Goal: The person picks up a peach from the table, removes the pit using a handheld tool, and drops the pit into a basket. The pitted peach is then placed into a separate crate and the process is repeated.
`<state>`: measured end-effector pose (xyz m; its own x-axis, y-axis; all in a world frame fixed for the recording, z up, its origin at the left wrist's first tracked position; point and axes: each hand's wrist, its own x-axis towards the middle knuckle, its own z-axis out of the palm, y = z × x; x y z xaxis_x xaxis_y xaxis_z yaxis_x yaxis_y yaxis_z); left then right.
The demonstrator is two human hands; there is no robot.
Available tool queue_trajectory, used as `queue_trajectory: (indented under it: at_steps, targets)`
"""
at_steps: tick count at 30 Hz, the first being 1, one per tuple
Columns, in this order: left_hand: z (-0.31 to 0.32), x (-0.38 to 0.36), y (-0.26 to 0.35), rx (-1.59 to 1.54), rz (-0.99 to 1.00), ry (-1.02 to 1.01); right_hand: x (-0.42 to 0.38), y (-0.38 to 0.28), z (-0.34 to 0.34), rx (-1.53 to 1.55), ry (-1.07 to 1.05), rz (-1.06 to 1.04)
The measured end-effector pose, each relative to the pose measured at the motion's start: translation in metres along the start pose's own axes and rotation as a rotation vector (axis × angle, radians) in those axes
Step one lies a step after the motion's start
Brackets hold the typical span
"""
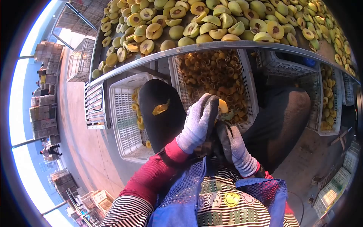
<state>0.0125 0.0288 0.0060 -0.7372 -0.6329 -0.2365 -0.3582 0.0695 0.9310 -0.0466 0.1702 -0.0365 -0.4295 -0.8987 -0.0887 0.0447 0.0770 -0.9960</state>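
Both my hands are in knit gloves with dark fingers, close together above my lap. My left hand (pixel 198 121) is closed, its fingers folded round a yellow-orange piece of stone fruit (pixel 223 106) that shows past the fingertips. Just below this fruit is a ragged grey-green bit (pixel 228 115) that I cannot identify. My right hand (pixel 235 149) is curled shut beside the left, nearer my body; what it grips is hidden by its fingers. Beneath the hands stands a white crate (pixel 250 87) with many brownish, hollow-looking fruit pieces (pixel 211 72).
A metal-rimmed table (pixel 227 44) heaped with halved yellow-green fruit (pixel 177 32) spans the front. At left stands a white crate (pixel 123 117) with some fruit; another fruit crate (pixel 319 109) is at right. A peel scrap (pixel 161 108) lies on my knee. Stacked crates (pixel 43 117) line the far left.
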Motion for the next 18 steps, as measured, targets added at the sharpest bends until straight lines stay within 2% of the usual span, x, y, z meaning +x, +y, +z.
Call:
queue_trajectory:
  at_steps: [1, 2, 3, 4, 6, 7, 8, 10, 11, 12, 13, 14, 16, 18]
  targets:
    - [0.003, -0.002, -0.003, 0.0, -0.001, -0.002, -0.002, 0.006, 0.002, 0.022, 0.031, 0.134]
    - [0.009, -0.004, -0.009, -0.045, 0.121, 0.085, -0.004, 0.01, 0.006, 0.022, 0.033, 0.135]
    - [0.014, -0.005, -0.011, -0.092, 0.243, 0.173, -0.006, 0.011, 0.012, 0.0, 0.152, 0.031]
    - [0.018, -0.007, -0.011, -0.094, 0.242, 0.174, -0.007, 0.011, 0.015, -0.021, 0.269, -0.072]
    - [0.022, -0.009, -0.009, 0.048, 0.372, 0.312, -0.008, 0.01, 0.015, -0.072, 0.273, -0.106]
    - [0.021, -0.014, 0.001, -0.232, 0.089, 0.264, -0.008, 0.009, 0.016, -0.12, 0.277, -0.137]
    - [0.021, -0.015, 0.0, -0.227, 0.087, 0.271, -0.009, 0.012, 0.017, -0.113, 0.27, -0.138]
    - [0.019, -0.014, -0.003, -0.165, 0.247, 0.269, -0.01, 0.024, 0.016, -0.274, 0.205, -0.213]
    - [0.02, -0.012, -0.007, 0.14, 0.498, 0.362, -0.011, 0.03, 0.016, -0.266, 0.197, -0.219]
    - [0.015, -0.014, 0.001, -0.116, 0.257, 0.256, -0.011, 0.031, 0.017, -0.091, 0.206, -0.127]
    - [0.011, -0.013, -0.001, -0.07, 0.263, 0.232, -0.013, 0.033, 0.017, 0.081, 0.215, -0.03]
    - [0.009, -0.013, -0.002, -0.028, 0.267, 0.204, -0.015, 0.033, 0.015, 0.08, 0.213, -0.027]
    - [0.007, -0.014, 0.002, -0.012, 0.225, 0.157, -0.012, 0.013, 0.009, 0.248, 0.082, 0.128]
    - [0.006, -0.013, 0.001, 0.087, 0.303, 0.123, -0.012, 0.001, 0.009, 0.349, 0.078, 0.153]
